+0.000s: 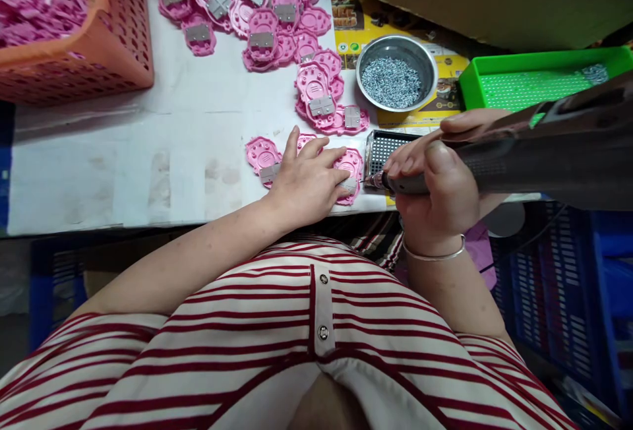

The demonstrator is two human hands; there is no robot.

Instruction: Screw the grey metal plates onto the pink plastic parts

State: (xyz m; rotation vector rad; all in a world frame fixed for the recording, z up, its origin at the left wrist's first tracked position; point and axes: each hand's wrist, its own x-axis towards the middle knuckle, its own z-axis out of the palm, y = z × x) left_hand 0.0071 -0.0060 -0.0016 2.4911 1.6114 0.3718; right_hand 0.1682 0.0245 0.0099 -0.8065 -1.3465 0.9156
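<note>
My left hand (306,186) lies flat with its fingers spread over pink plastic parts. Its index and middle fingertips rest on a pink plastic part with a metal plate (352,161) near the table's front edge. Another such pink part (262,153) lies just left of the hand, and one more is half hidden under its fingers. In my right hand (448,196) is a dark electric screwdriver (524,159), held sideways with the fingers wrapped round its front end. Its tip points left, close to the right edge of the pink part; I cannot tell whether they touch.
A small black perforated tray (383,146) sits beside the screwdriver tip. Behind it stands a metal bowl of small screws (430,77), then a green tray (472,87). Pink parts (262,28) are heaped at the back. An orange basket (123,41) of pink pieces stands left.
</note>
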